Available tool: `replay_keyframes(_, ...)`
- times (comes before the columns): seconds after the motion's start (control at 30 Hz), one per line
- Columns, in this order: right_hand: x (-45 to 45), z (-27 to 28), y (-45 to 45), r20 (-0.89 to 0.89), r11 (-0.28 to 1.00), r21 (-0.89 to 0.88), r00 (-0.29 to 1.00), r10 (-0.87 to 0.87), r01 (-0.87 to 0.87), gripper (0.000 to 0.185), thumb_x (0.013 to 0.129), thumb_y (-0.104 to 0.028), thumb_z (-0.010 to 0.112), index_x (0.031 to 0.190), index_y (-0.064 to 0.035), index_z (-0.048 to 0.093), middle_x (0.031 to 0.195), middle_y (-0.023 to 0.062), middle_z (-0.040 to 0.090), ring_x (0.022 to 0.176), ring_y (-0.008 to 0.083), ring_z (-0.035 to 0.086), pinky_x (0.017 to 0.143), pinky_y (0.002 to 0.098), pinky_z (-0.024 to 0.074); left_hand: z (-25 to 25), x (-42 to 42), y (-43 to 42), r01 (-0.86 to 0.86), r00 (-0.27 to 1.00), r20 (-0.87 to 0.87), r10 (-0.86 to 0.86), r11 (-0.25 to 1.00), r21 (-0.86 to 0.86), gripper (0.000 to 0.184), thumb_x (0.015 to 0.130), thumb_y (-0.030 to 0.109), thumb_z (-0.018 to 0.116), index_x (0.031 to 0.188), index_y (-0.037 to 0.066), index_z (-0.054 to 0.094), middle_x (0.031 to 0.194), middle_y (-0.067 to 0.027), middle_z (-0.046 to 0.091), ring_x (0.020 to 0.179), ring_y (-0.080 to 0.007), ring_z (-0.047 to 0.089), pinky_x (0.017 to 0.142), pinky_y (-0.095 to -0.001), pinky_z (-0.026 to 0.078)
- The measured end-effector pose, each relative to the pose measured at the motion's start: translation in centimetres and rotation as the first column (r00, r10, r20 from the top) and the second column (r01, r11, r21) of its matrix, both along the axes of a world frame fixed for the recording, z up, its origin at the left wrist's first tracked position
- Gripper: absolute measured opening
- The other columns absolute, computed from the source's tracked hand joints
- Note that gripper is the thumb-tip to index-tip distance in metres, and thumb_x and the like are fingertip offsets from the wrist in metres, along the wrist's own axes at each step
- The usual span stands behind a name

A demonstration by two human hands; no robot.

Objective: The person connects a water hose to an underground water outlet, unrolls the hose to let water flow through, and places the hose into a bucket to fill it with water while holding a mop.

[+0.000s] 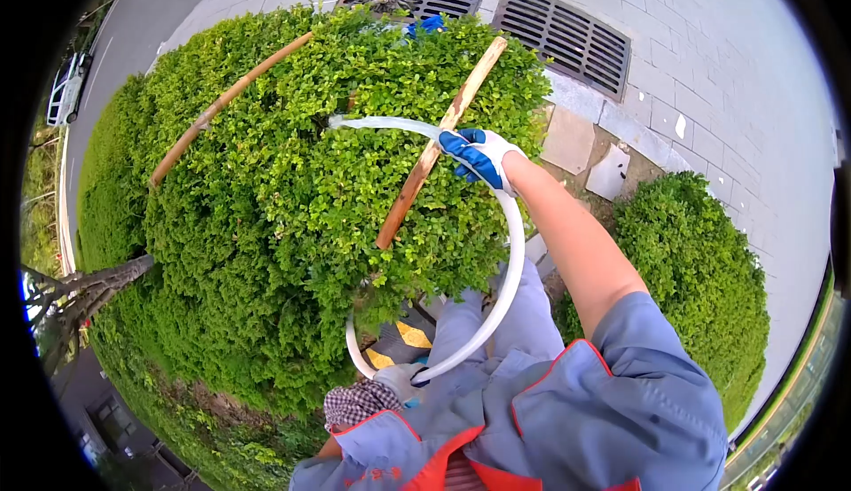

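Nearest the camera, a gloved left hand [408, 385] meets the low bend of a white hose [516, 243]; whether it grips cannot be made out. Farther out, the right hand [479, 159], gloved in blue and white, closes around the white hose near the right edge of a clipped hedge [266, 225]. It is the hand nearer the free end, which runs leftward across the top, crossing a stick [412, 194]. The tube looks smooth, cloudy and flexible. Beyond the far edge lies a drain grate [563, 39].
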State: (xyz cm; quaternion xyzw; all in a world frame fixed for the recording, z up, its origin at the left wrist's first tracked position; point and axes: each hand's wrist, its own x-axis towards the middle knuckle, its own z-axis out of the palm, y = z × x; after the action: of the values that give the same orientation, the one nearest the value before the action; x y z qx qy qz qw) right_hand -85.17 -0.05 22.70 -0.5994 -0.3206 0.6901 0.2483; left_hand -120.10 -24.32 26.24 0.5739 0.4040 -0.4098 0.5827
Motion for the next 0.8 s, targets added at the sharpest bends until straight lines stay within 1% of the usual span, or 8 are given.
replay_keyframes(0.13, 4.0, -1.5, -6.3, -0.054, 0.947, -0.126, 0.951, -0.304, 0.296, 0.054, 0.080, -0.056, 0.055, 0.103, -0.0074, 0.057, 0.091, 0.0036, 0.060, 0.072, 0.0130, 0.059, 0.056, 0.0244, 0.0475, 0.5, 0.5, -0.4, 0.109, 0.976, 0.189, -0.109, 0.994, 0.010, 0.040, 0.072, 0.038, 0.063, 0.107, 0.019, 0.059, 0.094, -0.0106, 0.064, 0.090, -0.0277, 0.061, 0.076, -0.0372, 0.047)
replay_keyframes(0.23, 7.0, -3.6, -11.7, -0.072, 0.858, -0.176, 0.863, -0.500, 0.483, 0.059, 0.077, -0.059, 0.057, 0.107, -0.0084, 0.055, 0.090, 0.0034, 0.059, 0.072, 0.0127, 0.058, 0.057, 0.0253, 0.0482, -1.2, 0.4, -2.2, 0.194, 0.959, 0.216, -0.184, 0.981, -0.025, 0.041, 0.073, 0.041, 0.062, 0.109, 0.020, 0.059, 0.096, -0.0111, 0.064, 0.090, -0.0280, 0.061, 0.077, -0.0371, 0.047)
replay_keyframes(0.27, 7.9, -4.9, -13.5, -0.084, 0.806, -0.216, 0.812, -0.577, 0.551, 0.049, 0.079, -0.053, 0.059, 0.101, -0.0094, 0.055, 0.085, 0.0031, 0.059, 0.071, 0.0125, 0.059, 0.056, 0.0256, 0.0482, -1.2, 0.7, -2.5, 0.208, 0.958, 0.209, -0.194, 0.977, -0.046, 0.043, 0.073, 0.042, 0.061, 0.111, 0.022, 0.058, 0.098, -0.0119, 0.063, 0.091, -0.0285, 0.060, 0.079, -0.0372, 0.047)
replay_keyframes(0.33, 9.8, -7.2, -17.5, -0.055, 0.730, -0.246, 0.743, -0.668, 0.638, 0.049, 0.078, -0.052, 0.061, 0.104, -0.0109, 0.054, 0.082, 0.0019, 0.059, 0.068, 0.0126, 0.058, 0.055, 0.0256, 0.0474, -1.5, 1.6, -3.2, 0.243, 0.957, 0.175, -0.233, 0.969, -0.039, 0.043, 0.073, 0.042, 0.061, 0.111, 0.022, 0.058, 0.098, -0.0119, 0.063, 0.092, -0.0287, 0.060, 0.079, -0.0374, 0.047)
replay_keyframes(0.5, 15.1, -14.0, -29.7, -0.005, 0.389, -0.321, 0.409, -0.913, 0.864, 0.043, 0.079, -0.050, 0.061, 0.099, -0.0135, 0.056, 0.077, 0.0009, 0.058, 0.064, 0.0117, 0.055, 0.054, 0.0267, 0.0460, -1.8, 4.9, -4.0, 0.356, 0.932, 0.074, -0.355, 0.934, 0.001, 0.044, 0.072, 0.043, 0.063, 0.109, 0.021, 0.059, 0.095, -0.0112, 0.064, 0.091, -0.0267, 0.061, 0.079, -0.0368, 0.047)
replay_keyframes(0.53, 16.0, -17.1, -32.7, -0.034, 0.307, -0.345, 0.315, -0.949, 0.887, 0.039, 0.080, -0.050, 0.059, 0.094, -0.0141, 0.056, 0.074, 0.0003, 0.057, 0.061, 0.0112, 0.054, 0.052, 0.0254, 0.0445, -2.4, 4.8, -4.5, 0.284, 0.947, 0.140, -0.290, 0.957, 0.064, 0.038, 0.071, 0.038, 0.066, 0.103, 0.018, 0.062, 0.090, -0.0089, 0.065, 0.085, -0.0255, 0.062, 0.075, -0.0359, 0.048)
replay_keyframes(0.67, 17.7, -20.3, -38.3, 0.027, -0.034, -0.414, -0.025, -0.999, 0.910, 0.036, 0.081, -0.049, 0.058, 0.086, -0.0135, 0.053, 0.069, -0.0013, 0.052, 0.060, 0.0116, 0.050, 0.050, 0.0258, 0.0415, -3.1, 6.9, -5.8, 0.146, 0.989, 0.001, -0.151, 0.960, 0.238, 0.024, 0.071, 0.028, 0.068, 0.091, 0.016, 0.066, 0.082, -0.0066, 0.066, 0.076, -0.0261, 0.063, 0.070, -0.0355, 0.050)
replay_keyframes(0.8, 18.0, -26.4, -40.3, -0.013, -0.231, -0.450, -0.265, -0.964, 0.862, 0.033, 0.084, -0.046, 0.055, 0.084, -0.0129, 0.054, 0.068, -0.0014, 0.050, 0.058, 0.0126, 0.049, 0.050, 0.0266, 0.0416, -4.5, 7.8, -6.4, 0.063, 0.996, -0.084, -0.033, 0.919, 0.389, 0.037, 0.069, 0.025, 0.072, 0.100, 0.008, 0.062, 0.085, -0.0107, 0.066, 0.079, -0.0230, 0.064, 0.073, -0.0319, 0.050)
